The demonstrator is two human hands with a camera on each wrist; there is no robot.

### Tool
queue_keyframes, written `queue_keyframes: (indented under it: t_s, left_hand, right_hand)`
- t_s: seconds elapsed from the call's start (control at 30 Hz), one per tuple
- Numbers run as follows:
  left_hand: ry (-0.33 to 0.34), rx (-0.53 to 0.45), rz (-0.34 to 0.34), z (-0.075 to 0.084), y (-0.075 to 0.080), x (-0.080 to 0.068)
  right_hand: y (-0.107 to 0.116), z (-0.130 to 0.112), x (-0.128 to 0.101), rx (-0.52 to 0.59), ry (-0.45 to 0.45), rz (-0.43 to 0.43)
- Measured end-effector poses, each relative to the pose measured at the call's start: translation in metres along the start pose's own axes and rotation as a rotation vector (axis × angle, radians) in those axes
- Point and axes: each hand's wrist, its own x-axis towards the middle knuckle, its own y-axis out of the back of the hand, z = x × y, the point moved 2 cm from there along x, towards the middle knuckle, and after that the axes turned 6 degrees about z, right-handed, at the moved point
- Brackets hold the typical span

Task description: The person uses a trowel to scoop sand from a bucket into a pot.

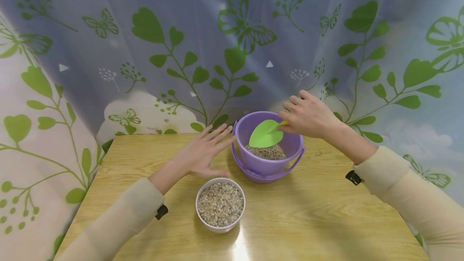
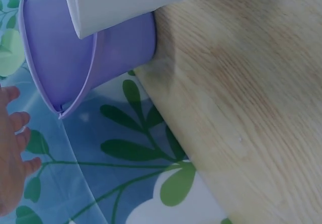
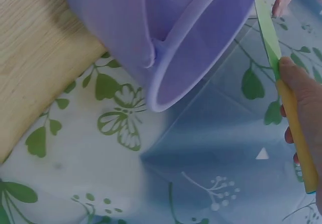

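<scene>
Right of centre in the head view, right hand (image 1: 308, 116) grips scoop (image 1: 266, 133) by its yellow handle, blade slanting down-left into bucket (image 1: 266, 164) onto the gravel. Left hand (image 1: 203, 152), fingers straight, beside bucket's left wall.

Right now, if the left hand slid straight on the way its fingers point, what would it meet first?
Most likely the side wall of the purple bucket: the left hand lies open with fingertips aimed at it, very close, though contact can't be told.
</scene>
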Motion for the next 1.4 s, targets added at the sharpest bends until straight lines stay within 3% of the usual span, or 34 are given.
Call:
queue_keyframes:
  t_s: [0.3,0.47,0.7,1.03,1.4]
  left_hand:
    - [0.02,-0.006,-0.04,-0.003,-0.004,0.021]
    - [0.05,-0.037,-0.082,-0.002,-0.008,0.026]
    - [0.074,-0.051,-0.08,-0.003,-0.018,0.031]
    - [0.091,-0.014,-0.087,-0.005,-0.031,0.04]
    - [0.116,-0.003,-0.122,-0.004,-0.033,0.047]
  right_hand:
    - [-0.023,0.002,-0.006,0.027,-0.07,-0.154]
    - [-0.042,0.002,-0.012,0.031,-0.116,-0.248]
    - [-0.067,0.001,-0.019,0.055,-0.169,-0.34]
    - [-0.086,-0.01,-0.022,0.068,-0.118,-0.324]
    - [-0.103,-0.013,-0.028,0.035,-0.085,-0.355]
